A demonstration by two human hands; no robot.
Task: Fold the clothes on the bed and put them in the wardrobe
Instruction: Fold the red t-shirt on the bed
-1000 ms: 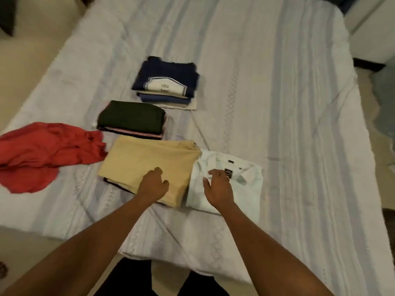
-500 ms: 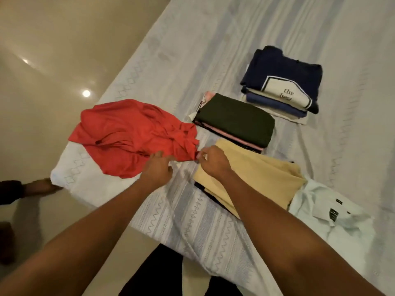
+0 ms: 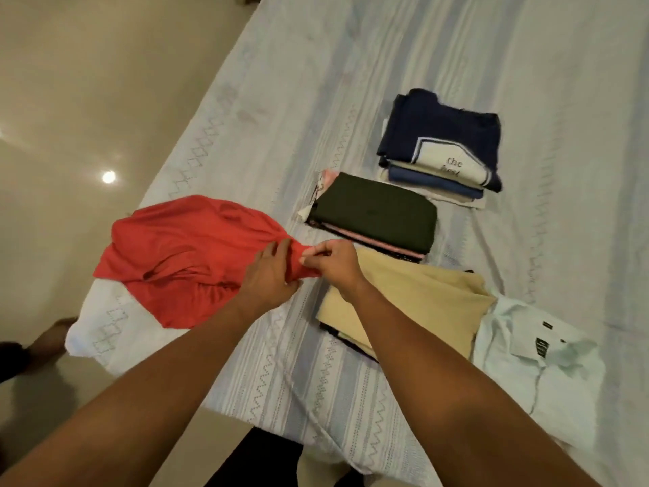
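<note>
A crumpled red garment (image 3: 182, 254) lies unfolded near the bed's left corner. My left hand (image 3: 270, 272) grips its right end, and my right hand (image 3: 332, 261) pinches the same bunched edge just beside it. To the right sit folded clothes: a beige piece (image 3: 414, 304) on a dark one, a white collared shirt (image 3: 537, 367), a dark green stack (image 3: 375, 212) over pink items, and a navy stack (image 3: 442, 142) with a printed top. No wardrobe is in view.
The bed (image 3: 386, 58) has a pale striped cover, and its far half holds nothing. Glossy beige floor (image 3: 70, 100) runs along the left. A person's foot (image 3: 49, 335) shows at the left edge by the bed corner.
My hands left the beige piece and white shirt and moved left to the red garment. Both now hold its right end, and the view has swung left with them.
</note>
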